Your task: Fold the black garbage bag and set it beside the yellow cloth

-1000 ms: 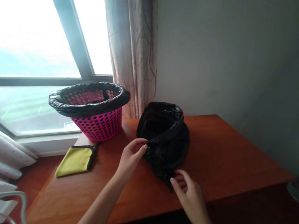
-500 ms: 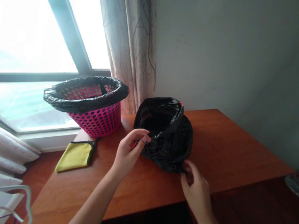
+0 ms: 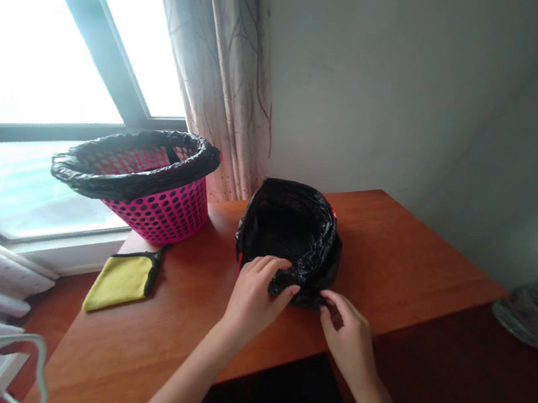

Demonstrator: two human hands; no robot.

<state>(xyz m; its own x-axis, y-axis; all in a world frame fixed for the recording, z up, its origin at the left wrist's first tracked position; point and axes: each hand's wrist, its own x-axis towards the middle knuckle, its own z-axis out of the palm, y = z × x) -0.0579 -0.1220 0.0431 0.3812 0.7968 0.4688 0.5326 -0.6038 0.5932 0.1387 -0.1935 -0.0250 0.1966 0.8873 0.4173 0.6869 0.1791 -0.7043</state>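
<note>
1. Head view, bag: a black plastic bag (image 3: 319,253) is standing on the brown surface (image 3: 415,270), near its middle, with its round mouth opening upward. Red marks are showing at its rim.
2. Head view, left hand (image 3: 260,294): this hand is resting at the near rim of the bag; its thumb and fingers are standing apart, with black film showing between them.
3. Head view, right hand (image 3: 345,331): this hand is touching the bag's lower right edge with its fingertips; whether thumb and finger are pinching the film, one cannot tell.
4. Head view, left side: a pink perforated basket (image 3: 166,213) is standing upright beside the window (image 3: 44,47), and a black liner (image 3: 99,184) is covering its rim. A yellow cloth (image 3: 118,283) with dark edging is lying in front of the basket.
5. Head view, background: a patterned curtain (image 3: 230,88) is hanging behind the basket and bag.
</note>
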